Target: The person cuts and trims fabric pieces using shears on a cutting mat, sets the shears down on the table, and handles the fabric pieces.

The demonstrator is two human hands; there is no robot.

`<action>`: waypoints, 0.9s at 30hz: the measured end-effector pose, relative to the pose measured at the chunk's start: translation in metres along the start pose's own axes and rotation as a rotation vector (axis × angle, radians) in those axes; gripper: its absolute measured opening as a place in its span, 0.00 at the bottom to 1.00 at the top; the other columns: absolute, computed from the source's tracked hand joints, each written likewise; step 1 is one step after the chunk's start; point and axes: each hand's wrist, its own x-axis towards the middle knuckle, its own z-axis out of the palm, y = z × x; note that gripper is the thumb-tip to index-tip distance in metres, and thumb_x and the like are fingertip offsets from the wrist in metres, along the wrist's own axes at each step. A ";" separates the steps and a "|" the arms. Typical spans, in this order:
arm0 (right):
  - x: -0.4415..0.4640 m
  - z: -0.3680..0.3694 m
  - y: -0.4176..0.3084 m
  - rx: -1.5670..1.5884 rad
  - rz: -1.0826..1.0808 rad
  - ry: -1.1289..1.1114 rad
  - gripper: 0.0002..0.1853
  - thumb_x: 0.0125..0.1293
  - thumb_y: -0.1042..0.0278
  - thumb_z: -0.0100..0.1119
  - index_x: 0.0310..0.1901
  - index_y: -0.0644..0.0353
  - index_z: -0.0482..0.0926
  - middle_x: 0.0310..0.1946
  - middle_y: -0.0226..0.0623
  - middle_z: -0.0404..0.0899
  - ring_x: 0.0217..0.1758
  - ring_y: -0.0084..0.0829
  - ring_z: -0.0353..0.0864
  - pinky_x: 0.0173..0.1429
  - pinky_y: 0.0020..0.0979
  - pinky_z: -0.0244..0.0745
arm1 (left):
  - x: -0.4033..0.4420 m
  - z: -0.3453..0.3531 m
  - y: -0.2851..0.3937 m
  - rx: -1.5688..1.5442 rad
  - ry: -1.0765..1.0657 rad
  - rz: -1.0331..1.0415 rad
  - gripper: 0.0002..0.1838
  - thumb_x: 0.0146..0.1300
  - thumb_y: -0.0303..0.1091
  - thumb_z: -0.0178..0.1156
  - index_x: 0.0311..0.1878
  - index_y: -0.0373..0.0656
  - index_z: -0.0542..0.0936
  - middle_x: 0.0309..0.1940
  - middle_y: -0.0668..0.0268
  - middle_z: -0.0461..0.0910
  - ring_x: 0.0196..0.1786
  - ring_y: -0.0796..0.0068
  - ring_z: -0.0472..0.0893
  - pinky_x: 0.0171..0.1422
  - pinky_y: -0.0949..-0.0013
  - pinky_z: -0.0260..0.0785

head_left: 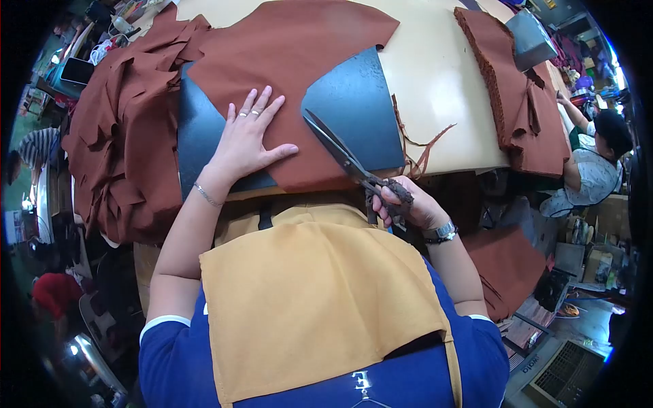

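My left hand (253,132) lies flat with fingers spread on a reddish-brown piece of leather or fabric (292,54). Part of that piece rests over a dark cutting mat (357,109). At the table's near edge, my right hand (411,204) grips a pair of scissors (340,153) by wrapped, dark handles. The blades point up and to the left, over the mat and the edge of the brown piece. They look closed or nearly so. Thin brown offcut strips (422,146) lie just right of the mat.
A heap of brown pieces (129,136) covers the table's left side. On the right stands a stack of brown pieces (496,81) with a grey metal block (530,37) on it. Another person (595,156) is at the far right. A brown piece (507,265) hangs below the table.
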 end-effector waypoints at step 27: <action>-0.037 -0.015 0.002 0.030 0.027 -0.033 0.18 0.64 0.53 0.60 0.26 0.61 0.78 0.20 0.30 0.76 0.20 0.19 0.75 0.25 0.21 0.72 | 0.000 0.002 0.002 0.006 -0.025 0.074 0.50 0.51 0.70 0.59 0.73 0.52 0.58 0.75 0.58 0.48 0.77 0.53 0.46 0.75 0.38 0.38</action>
